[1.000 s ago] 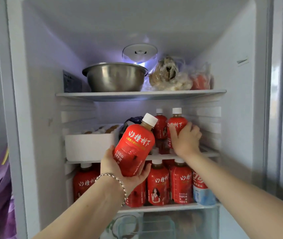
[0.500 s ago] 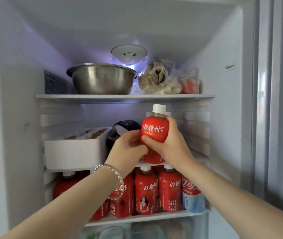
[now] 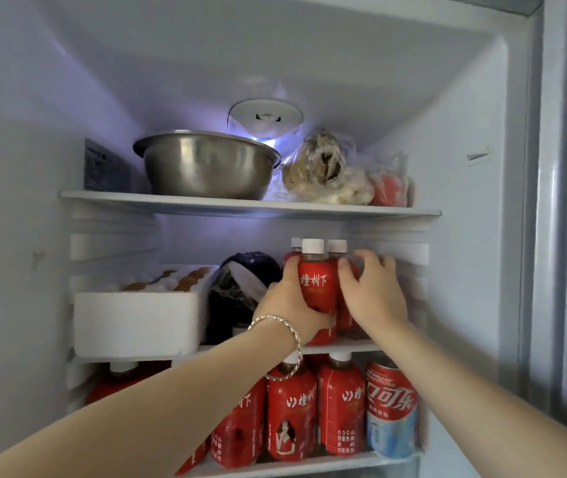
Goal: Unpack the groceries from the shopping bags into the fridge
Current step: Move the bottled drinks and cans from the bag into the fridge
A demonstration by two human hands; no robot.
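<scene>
Bottle (image 3: 318,288) lower now, on mid shelf (image 3: 351,345), btwn L/R hands (image 3: 290,305) (image 3: 375,291)

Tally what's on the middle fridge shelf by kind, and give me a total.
Red bottles with white caps: 3
White foam box of eggs: 1
Dark bagged item: 1
Total: 5 in view
</scene>
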